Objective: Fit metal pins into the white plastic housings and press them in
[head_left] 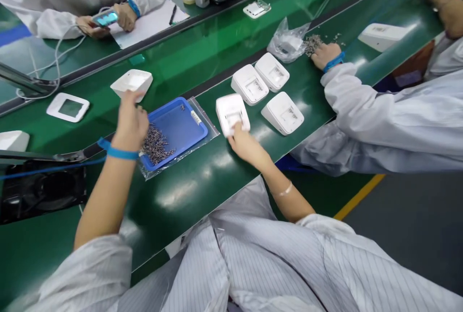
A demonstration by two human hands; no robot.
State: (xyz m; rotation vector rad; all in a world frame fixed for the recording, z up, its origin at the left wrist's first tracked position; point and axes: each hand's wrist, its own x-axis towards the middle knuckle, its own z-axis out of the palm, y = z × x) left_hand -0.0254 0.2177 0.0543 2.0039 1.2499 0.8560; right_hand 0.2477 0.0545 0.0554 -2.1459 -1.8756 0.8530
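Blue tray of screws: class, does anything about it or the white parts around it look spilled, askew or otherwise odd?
Nothing looks spilled. The screws sit heaped in one corner of the blue tray, by the left hand, which grips a white housing. The right hand touches another white housing, which lies apart from three similar ones.

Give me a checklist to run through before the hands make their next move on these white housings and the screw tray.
1. Left hand has hold of the white housing on the belt: ok, fingers are on its near edge.
2. Right hand touches the second housing: ok, fingertips are at its lower edge.
3. Blue tray holds screws: ok, a pile lies at its near end.
4. Three more housings wait within the row: ok.
5. Co-worker's hand is apart from both housings: ok, it rests by the plastic bag.
6. Firmness of either grip: cannot tell.
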